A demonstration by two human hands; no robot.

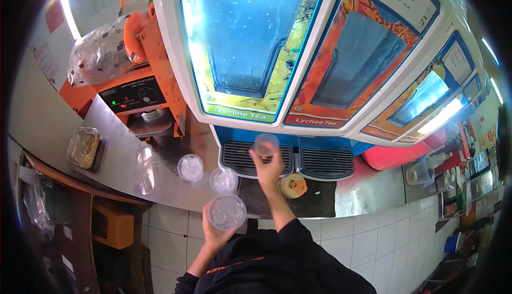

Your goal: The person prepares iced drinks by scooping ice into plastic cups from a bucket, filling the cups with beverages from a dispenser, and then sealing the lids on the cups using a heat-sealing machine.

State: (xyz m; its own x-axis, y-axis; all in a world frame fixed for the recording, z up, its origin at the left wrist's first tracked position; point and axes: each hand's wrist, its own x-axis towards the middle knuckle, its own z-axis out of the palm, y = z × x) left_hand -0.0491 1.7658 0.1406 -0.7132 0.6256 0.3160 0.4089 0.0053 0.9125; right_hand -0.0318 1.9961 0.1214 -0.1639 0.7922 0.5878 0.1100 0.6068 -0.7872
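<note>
My left hand (215,234) is wrapped round a clear plastic cup (226,212) of what looks like ice, held near the counter's front edge. Farther forward, my right hand (270,170) grips a small clear cup (266,143) above the left drip tray (237,158) of a drink dispenser (213,119); I cannot make out what is in it. Two more clear cups with ice, one nearer (223,180) and one farther left (190,167), stand on the metal counter. Beside my right wrist is a round tub with a yellowish top (293,186).
An orange cup-sealing machine (160,94) with a roll of film (101,51) stands at the left. Left of it lies a clear lidded box (84,147). A second drip tray (326,163), a red rounded container (389,155) and a clear jug (420,172) are on the right.
</note>
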